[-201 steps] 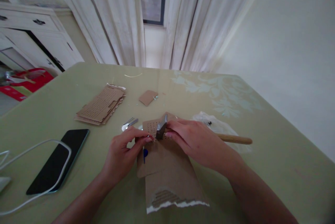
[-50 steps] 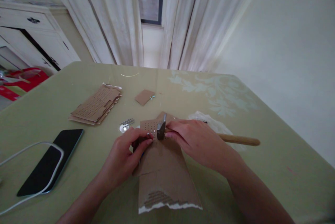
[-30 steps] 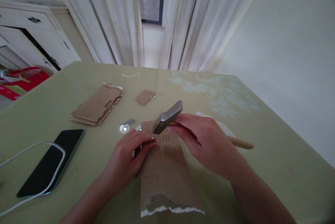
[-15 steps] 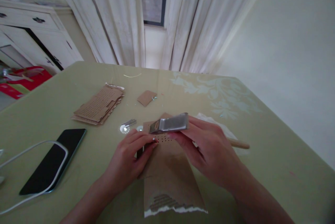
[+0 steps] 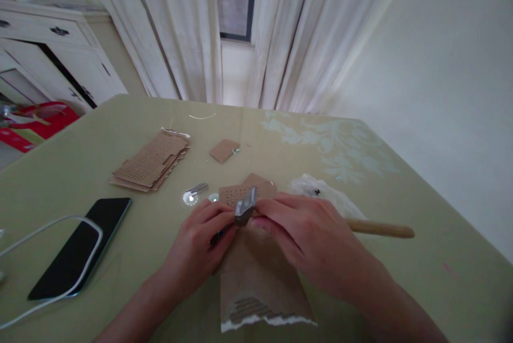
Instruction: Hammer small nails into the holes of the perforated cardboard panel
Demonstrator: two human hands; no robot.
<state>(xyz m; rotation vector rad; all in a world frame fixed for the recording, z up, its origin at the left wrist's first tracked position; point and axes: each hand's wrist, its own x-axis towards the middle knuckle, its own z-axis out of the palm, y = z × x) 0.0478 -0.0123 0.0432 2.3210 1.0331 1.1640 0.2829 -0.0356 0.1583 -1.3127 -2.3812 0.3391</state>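
Okay, green table first; on it, front and centre, we've got the torn cardboard, small holes across its far end, and a cardboard stack well apart to the left. The hammer is in the right hand, thumb and fingers wrapped close behind the metal head. The left hand is pinched nearly closed beside that head, which hides the fingertips, so we can't tell what's between them. Main risk, we'd say: an off-line tap catching those fingertips, they're that near. The torn cardboard could also skid if the left hand eases off, or rip along the close-set holes. Thin metal pins lie just beyond the left hand; a knock might scatter them.
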